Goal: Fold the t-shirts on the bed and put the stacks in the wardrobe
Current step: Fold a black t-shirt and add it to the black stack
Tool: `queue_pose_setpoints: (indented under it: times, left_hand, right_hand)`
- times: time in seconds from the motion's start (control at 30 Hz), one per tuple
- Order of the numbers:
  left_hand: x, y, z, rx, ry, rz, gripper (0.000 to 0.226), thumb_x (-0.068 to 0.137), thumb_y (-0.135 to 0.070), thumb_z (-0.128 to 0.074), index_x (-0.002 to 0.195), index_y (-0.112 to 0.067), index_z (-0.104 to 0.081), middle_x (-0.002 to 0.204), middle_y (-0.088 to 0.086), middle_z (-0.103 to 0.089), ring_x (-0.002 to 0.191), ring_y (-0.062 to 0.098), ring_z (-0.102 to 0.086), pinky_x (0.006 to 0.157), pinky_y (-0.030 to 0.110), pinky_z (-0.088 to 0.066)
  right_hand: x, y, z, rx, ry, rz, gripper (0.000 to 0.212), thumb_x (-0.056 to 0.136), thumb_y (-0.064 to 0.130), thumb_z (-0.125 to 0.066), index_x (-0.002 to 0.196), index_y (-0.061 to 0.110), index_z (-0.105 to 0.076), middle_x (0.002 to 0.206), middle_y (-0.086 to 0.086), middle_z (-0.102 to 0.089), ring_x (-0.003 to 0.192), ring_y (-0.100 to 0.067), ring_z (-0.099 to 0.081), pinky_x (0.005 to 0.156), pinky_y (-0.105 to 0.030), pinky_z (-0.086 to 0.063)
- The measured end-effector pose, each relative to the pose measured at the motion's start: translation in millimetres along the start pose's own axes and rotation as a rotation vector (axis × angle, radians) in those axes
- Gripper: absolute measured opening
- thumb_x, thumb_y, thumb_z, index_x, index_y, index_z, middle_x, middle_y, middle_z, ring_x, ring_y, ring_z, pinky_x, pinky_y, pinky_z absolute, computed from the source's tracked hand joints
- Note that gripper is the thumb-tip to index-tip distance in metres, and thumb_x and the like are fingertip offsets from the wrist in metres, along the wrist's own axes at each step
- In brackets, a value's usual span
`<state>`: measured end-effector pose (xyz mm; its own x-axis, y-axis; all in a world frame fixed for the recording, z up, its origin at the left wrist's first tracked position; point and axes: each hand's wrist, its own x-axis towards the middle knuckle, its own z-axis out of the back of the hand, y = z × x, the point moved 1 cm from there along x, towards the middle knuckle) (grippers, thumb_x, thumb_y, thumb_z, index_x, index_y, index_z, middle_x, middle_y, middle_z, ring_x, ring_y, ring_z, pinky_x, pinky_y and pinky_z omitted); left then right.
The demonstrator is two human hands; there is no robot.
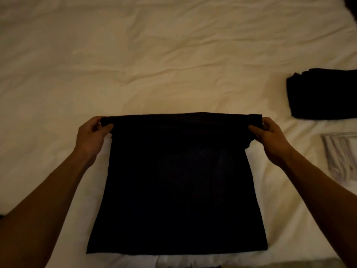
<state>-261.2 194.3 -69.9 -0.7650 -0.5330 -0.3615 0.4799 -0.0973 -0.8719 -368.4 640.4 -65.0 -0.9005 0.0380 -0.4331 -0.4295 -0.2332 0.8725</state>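
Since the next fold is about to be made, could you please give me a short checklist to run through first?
1. Left hand pinches the black t-shirt at its far corner: ok.
2. Right hand pinches the other far corner: ok.
3. Far edge taut and level between the hands: ok.
4. Near hem flat on the bed: ok.
5. Sleeves tucked in: cannot tell, too dark.
6. Dark folded stack lies apart, to the right: ok.

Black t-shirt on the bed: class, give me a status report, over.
Left hand and right hand each pinch a top corner of the black t-shirt. Shirt half-spread on the bed. Dark folded stack lies right, apart.
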Motion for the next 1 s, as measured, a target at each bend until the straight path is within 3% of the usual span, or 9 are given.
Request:
queue_pose_setpoints:
  times: [0.17, 0.37, 0.43, 0.5, 0.57, 0.7, 0.8, 0.9, 1.0]
  left_hand:
    - [-54, 31, 10, -0.026, 0.1, 0.089, 0.025, 0.099, -0.001, -0.051, 0.093, -0.023, -0.061, 0.077, 0.011, -0.062, 0.052, 0.01, -0.06, 0.053, 0.022, -0.051]
    - [-92, 78, 8, -0.122, 0.147, 0.31, 0.025, 0.098, 0.002, -0.043, 0.094, -0.016, -0.06, 0.099, 0.009, -0.065, 0.084, 0.019, -0.067, 0.065, 0.022, -0.056]
    - [-93, 88, 4, -0.259, 0.133, 0.391, 0.025, 0.097, 0.001, -0.038, 0.094, -0.016, -0.057, 0.101, 0.006, -0.062, 0.09, 0.022, -0.062, 0.075, 0.03, -0.053]
    - [-83, 95, 2, -0.281, 0.068, 0.38, 0.015, 0.098, -0.008, -0.042, 0.098, -0.016, -0.055, 0.101, 0.005, -0.06, 0.093, 0.022, -0.06, 0.078, 0.033, -0.049]
    - [-68, 95, 0, -0.214, 0.009, 0.341, 0.017, 0.096, -0.027, -0.057, 0.108, -0.014, -0.054, 0.099, 0.004, -0.06, 0.085, 0.017, -0.06, 0.069, 0.031, -0.048]
    - [-38, 79, -8, -0.082, -0.04, 0.356, 0.049, 0.084, -0.047, -0.073, 0.116, -0.015, -0.056, 0.098, 0.0, -0.064, 0.08, 0.014, -0.063, 0.067, 0.03, -0.05]
    - [-16, 71, -17, -0.041, 0.072, 0.38, 0.047, 0.086, -0.043, -0.071, 0.118, -0.01, -0.064, 0.105, 0.009, -0.071, 0.09, 0.026, -0.069, 0.076, 0.034, -0.053]
    - [-6, 65, -26, -0.002, 0.055, 0.33, 0.03, 0.096, -0.033, -0.062, 0.116, -0.01, -0.065, 0.103, 0.009, -0.07, 0.09, 0.027, -0.067, 0.078, 0.034, -0.051]
    - [-8, 70, -29, 0.076, 0.018, 0.27, 0.03, 0.1, -0.028, -0.056, 0.124, -0.012, -0.061, 0.115, 0.01, -0.067, 0.098, 0.028, -0.065, 0.091, 0.039, -0.052]
  right_hand:
    - [-51, -37, 6, 0.103, 0.014, -0.118, 0.016, 0.097, 0.005, -0.056, 0.103, 0.019, -0.058, 0.111, -0.002, -0.063, 0.097, -0.017, -0.064, 0.084, -0.033, -0.054]
    - [-91, -74, -4, 0.107, -0.021, -0.291, 0.03, 0.089, -0.012, -0.039, 0.098, 0.011, -0.057, 0.111, -0.013, -0.059, 0.094, -0.025, -0.061, 0.08, -0.038, -0.054]
    - [-94, -83, -4, 0.342, -0.04, -0.369, 0.036, 0.077, -0.011, -0.036, 0.103, 0.004, -0.055, 0.115, -0.017, -0.058, 0.096, -0.029, -0.058, 0.076, -0.038, -0.052]
    - [-92, -83, -4, 0.569, -0.076, -0.417, 0.03, 0.082, -0.002, -0.041, 0.106, 0.003, -0.058, 0.109, -0.013, -0.06, 0.094, -0.029, -0.058, 0.072, -0.037, -0.053]
    - [-83, -76, -4, 0.435, -0.099, -0.453, 0.015, 0.095, 0.018, -0.049, 0.098, 0.011, -0.062, 0.099, -0.007, -0.063, 0.085, -0.024, -0.06, 0.067, -0.033, -0.052]
    - [-52, -70, -5, 0.045, -0.007, -0.413, 0.037, 0.094, 0.042, -0.06, 0.088, 0.006, -0.059, 0.086, -0.012, -0.055, 0.076, -0.025, -0.052, 0.064, -0.032, -0.042]
    - [-27, -71, -10, -0.06, -0.011, -0.368, 0.038, 0.092, 0.039, -0.065, 0.097, 0.001, -0.06, 0.088, -0.008, -0.06, 0.079, -0.022, -0.06, 0.058, -0.029, -0.05]
    - [-11, -77, -22, -0.17, -0.085, -0.349, 0.042, 0.092, 0.027, -0.067, 0.124, 0.004, -0.053, 0.107, -0.014, -0.064, 0.093, -0.029, -0.067, 0.081, -0.045, -0.059]
    - [-13, -83, -32, -0.205, -0.171, -0.251, 0.029, 0.093, 0.019, -0.062, 0.12, 0.011, -0.057, 0.108, -0.01, -0.066, 0.094, -0.027, -0.067, 0.088, -0.047, -0.057]
